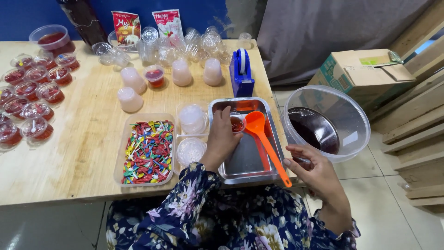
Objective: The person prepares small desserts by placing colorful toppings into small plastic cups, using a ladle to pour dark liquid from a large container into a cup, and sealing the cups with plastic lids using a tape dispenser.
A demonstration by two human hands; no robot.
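Observation:
My left hand (221, 140) is shut on a small clear cup (237, 123) with red liquid in it, held over the far end of a metal tray (245, 159). An orange ladle (260, 134) lies in the tray beside the cup, its handle sticking out over the near rim. My right hand (315, 175) grips the lower edge of a large clear plastic bowl (344, 111). The bowl holds dark red liquid, is tilted toward me and hangs past the table's right edge.
A clear tray of colourful picks (148, 150) and containers of cups (193, 119) and lids (190, 150) lie left of the metal tray. Filled red cups (32, 102) crowd the table's left. Behind stand a blue tape dispenser (242, 74), empty cups (185, 46) and packets (127, 25). A cardboard box (365, 69) sits on the floor.

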